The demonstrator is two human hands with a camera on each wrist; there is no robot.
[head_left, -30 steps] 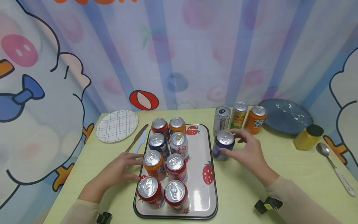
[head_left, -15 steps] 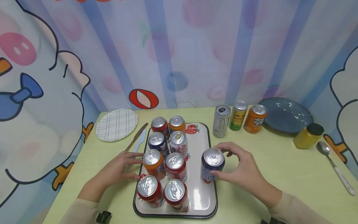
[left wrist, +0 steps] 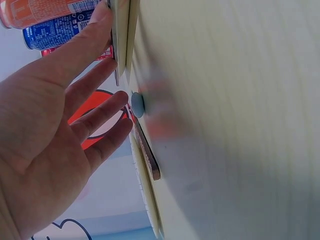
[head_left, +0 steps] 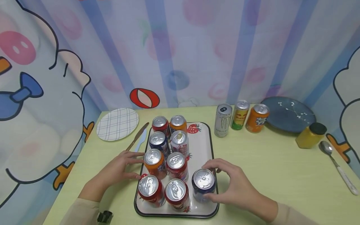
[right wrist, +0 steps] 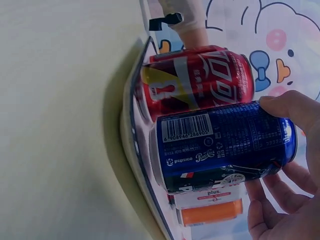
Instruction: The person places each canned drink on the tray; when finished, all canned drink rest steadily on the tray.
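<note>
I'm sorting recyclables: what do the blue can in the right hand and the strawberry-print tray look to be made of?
Blue cola can: likely aluminium, with a bare silvery pull-tab lid and a glossy printed wall.
White strawberry-print tray with a dark rim: probably melamine or plastic, since the surface is smooth and glare-lit; enamelled metal can't be ruled out.

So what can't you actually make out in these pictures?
- Blue can: the head view shows mostly its top; right hand covers one side.
- Whether that can stands on the tray yet: unclear in both views.
- Knife: blurred in the left wrist view, partly behind the left hand in the head view.
- Labels of the three far cans: too small.
</note>
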